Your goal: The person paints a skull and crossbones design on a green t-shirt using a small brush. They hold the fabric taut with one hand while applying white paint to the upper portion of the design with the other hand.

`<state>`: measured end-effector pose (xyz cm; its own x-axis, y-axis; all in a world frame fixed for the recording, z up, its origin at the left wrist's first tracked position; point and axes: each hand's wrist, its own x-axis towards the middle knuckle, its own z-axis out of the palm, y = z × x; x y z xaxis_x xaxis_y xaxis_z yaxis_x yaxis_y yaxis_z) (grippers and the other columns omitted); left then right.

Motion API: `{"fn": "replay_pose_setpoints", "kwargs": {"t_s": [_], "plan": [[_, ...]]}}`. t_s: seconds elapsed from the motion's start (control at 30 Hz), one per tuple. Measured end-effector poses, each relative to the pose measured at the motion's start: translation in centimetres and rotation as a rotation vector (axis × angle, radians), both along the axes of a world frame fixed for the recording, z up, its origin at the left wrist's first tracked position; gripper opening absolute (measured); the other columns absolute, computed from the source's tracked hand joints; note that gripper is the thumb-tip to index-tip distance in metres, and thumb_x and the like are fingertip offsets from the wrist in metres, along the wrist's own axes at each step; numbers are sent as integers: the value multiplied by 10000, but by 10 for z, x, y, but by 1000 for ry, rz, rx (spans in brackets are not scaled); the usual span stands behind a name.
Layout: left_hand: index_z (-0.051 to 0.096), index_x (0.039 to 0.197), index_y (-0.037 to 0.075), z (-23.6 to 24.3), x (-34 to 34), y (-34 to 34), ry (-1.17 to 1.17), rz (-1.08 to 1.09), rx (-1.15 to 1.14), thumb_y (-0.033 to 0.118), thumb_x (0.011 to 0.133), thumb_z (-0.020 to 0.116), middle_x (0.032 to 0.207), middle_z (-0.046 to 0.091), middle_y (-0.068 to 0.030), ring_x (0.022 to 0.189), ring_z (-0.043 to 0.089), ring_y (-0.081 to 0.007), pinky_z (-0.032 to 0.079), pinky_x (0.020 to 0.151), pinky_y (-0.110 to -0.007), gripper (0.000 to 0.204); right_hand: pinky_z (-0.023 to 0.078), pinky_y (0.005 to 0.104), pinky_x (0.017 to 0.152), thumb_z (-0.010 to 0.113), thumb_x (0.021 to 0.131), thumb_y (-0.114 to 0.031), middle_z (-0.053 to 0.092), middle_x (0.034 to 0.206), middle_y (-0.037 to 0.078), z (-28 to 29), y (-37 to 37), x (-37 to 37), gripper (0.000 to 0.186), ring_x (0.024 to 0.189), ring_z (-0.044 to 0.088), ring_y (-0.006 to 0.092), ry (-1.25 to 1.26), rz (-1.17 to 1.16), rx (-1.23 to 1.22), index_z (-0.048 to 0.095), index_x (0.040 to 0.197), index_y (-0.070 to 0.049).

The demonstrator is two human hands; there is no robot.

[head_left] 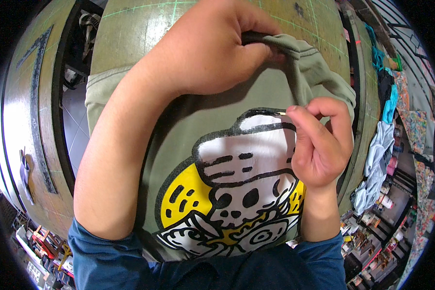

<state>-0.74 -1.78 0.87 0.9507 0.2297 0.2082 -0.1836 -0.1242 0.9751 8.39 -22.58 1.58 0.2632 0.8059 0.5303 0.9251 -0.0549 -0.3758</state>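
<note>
An olive-green T-shirt (212, 111) lies over a board, with a printed skull in a cap (246, 150) in white, black and yellow. My left hand (212, 53) reaches across its upper part, fingers closed on a bunched fold of the cloth at the far edge. My right hand (321, 145) pinches a thin pale stick (282, 113) with a dark tip, perhaps a fine brush. That tip meets the black outline along the top of the cap. Most of the stick is hidden by my fingers.
Green lines mark the worn board (130, 38) under the shirt. Another board (14, 121) stands to the left across a gap. On the right hang light blue cloths (379, 150), beside paint-spattered fabric (423, 179). Shelves of containers (372, 232) fill the lower right.
</note>
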Motion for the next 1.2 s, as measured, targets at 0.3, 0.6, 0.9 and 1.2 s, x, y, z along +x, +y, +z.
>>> {"fn": "replay_pose_setpoints", "kwargs": {"t_s": [0.3,0.6,0.9,1.2], "plan": [[719,1048,-72,4,0,-1,21,10,2,-30,878,614,875,758,-137,804,637,-86,526,744,-257,204,466,302,624,678,658,81,594,872,101,-4,2,-1,325,742,577,234,14,29,24,755,950,-39],[710,1076,-81,3,1,1,33,0,13,-61,861,550,903,759,-152,814,652,-97,532,766,-248,269,458,297,633,705,659,42,598,868,85,-2,3,-3,304,753,573,225,-5,22,8,761,944,-52],[714,1051,-74,-8,4,3,-103,-9,37,-38,857,573,869,756,-160,789,641,-85,528,733,-255,242,453,286,618,712,642,30,600,864,86,-3,6,-3,305,737,568,220,-33,51,38,762,934,-40],[723,1010,-54,13,4,8,-82,-63,-25,-9,853,617,812,740,-174,741,625,-86,523,702,-276,194,459,287,606,701,623,38,599,869,100,-2,8,-4,325,739,570,225,-54,75,30,764,937,-19]]}}
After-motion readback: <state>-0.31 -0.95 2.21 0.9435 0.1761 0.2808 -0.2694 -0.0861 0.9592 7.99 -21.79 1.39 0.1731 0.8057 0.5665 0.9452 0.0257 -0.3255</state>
